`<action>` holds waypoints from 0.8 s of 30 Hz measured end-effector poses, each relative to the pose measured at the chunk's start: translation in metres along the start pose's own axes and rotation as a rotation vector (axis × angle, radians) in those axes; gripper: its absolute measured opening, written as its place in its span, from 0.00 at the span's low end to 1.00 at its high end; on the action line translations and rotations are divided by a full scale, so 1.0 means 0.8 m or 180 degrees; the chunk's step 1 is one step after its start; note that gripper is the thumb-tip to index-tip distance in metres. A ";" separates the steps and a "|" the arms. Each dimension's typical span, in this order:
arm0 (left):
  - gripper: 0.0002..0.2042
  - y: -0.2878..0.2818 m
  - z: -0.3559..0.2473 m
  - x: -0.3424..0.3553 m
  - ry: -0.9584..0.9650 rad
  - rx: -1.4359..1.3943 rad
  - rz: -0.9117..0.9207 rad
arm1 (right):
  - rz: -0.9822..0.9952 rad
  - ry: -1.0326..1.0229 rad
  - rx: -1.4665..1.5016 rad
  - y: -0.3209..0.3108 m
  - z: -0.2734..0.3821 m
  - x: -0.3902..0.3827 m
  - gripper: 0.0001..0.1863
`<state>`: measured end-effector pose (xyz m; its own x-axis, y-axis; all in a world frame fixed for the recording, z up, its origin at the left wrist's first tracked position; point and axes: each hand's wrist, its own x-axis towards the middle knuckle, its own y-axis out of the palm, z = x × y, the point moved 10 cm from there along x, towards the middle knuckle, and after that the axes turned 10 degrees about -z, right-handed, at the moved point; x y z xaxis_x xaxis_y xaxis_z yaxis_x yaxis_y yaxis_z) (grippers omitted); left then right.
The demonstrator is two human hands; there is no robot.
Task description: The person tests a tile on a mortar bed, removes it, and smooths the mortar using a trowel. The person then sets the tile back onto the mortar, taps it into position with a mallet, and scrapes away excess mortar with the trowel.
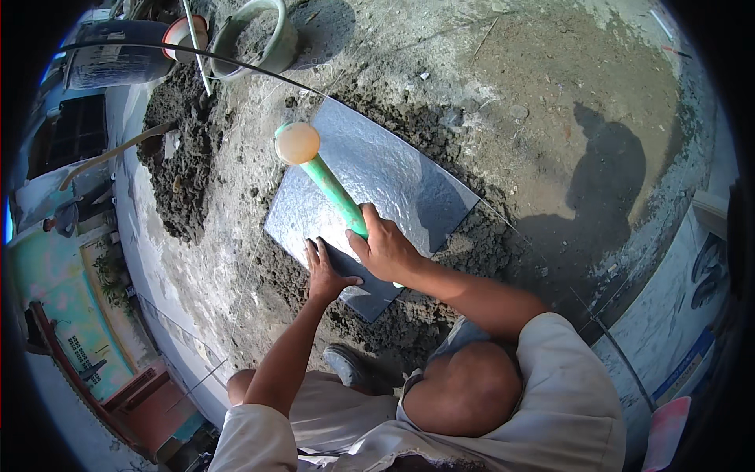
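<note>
A large square grey tile (393,169) with a glossy, rippled surface lies on a bed of wet mortar (480,252), which shows around its edges. My right hand (387,250) is closed around the green handle of a mallet (332,187). The mallet's pale, rounded head is over the tile's left part; I cannot tell whether it touches the surface. Near the tile's lower left edge, my left hand (326,275) lies flat on it, fingers spread and holding nothing.
A heap of mortar (177,165) with a wooden-handled tool (110,155) stands left. Behind it are a pale green tub (283,35), a red-rimmed bucket (174,35) and a dark barrel (118,55). A taut line (259,69) crosses the tile's far corner. Another person (67,218) is far left.
</note>
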<state>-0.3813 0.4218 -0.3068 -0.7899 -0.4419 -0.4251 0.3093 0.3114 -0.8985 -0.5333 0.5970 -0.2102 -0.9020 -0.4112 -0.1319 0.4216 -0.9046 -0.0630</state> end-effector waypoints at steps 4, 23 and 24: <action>0.72 0.005 -0.008 -0.003 -0.0052 0.0003 0.0118 | 0.0805 0.0773 -0.0936 0.085 -0.121 0.012 0.22; 0.64 0.013 0.027 -0.009 0.0182 -0.0373 -0.0319 | 0.1848 0.0372 -0.1951 0.222 -0.064 -0.010 0.28; 0.63 0.019 0.029 -0.010 0.0148 -0.0397 -0.0284 | 0.1839 0.0399 -0.1903 0.229 -0.051 -0.015 0.29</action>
<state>-0.3582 0.4104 -0.3195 -0.8359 -0.4339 -0.3362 0.1709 0.3762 -0.9106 -0.4414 0.4407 -0.2606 -0.5267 -0.7441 -0.4110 0.8243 -0.3291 -0.4606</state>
